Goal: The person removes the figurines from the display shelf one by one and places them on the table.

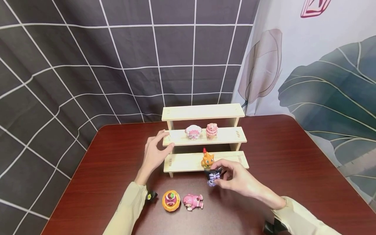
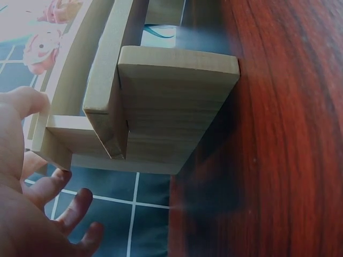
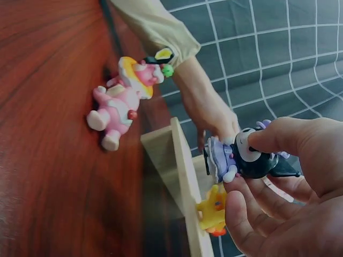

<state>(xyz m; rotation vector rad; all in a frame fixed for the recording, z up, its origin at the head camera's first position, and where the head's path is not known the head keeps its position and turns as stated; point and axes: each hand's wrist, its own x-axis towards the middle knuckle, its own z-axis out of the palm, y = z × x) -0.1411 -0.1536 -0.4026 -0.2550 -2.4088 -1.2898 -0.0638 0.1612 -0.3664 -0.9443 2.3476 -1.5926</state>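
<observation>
A three-tier wooden display shelf [image 1: 202, 112] stands on the table. At the left end of its middle tier, my left hand [image 1: 155, 152] grips the board, thumb at the front edge and fingers at the back. My right hand [image 1: 239, 179] pinches a black-and-purple figurine [image 3: 252, 155] between thumb and fingers, in front of the bottom tier. Right behind it, an orange figurine [image 1: 208, 159] with a red tip sits on that tier. On the middle tier are a white-and-pink figurine [image 1: 193, 132] and a pink figurine [image 1: 211, 130].
On the dark red table [image 1: 123, 153] before the shelf lie a pink figurine [image 1: 193, 201] on its back and a round orange-rimmed figurine [image 1: 171, 200]. A small black object [image 1: 151, 195] is partly hidden by the left sleeve. A gridded curtain [image 1: 123, 49] hangs behind.
</observation>
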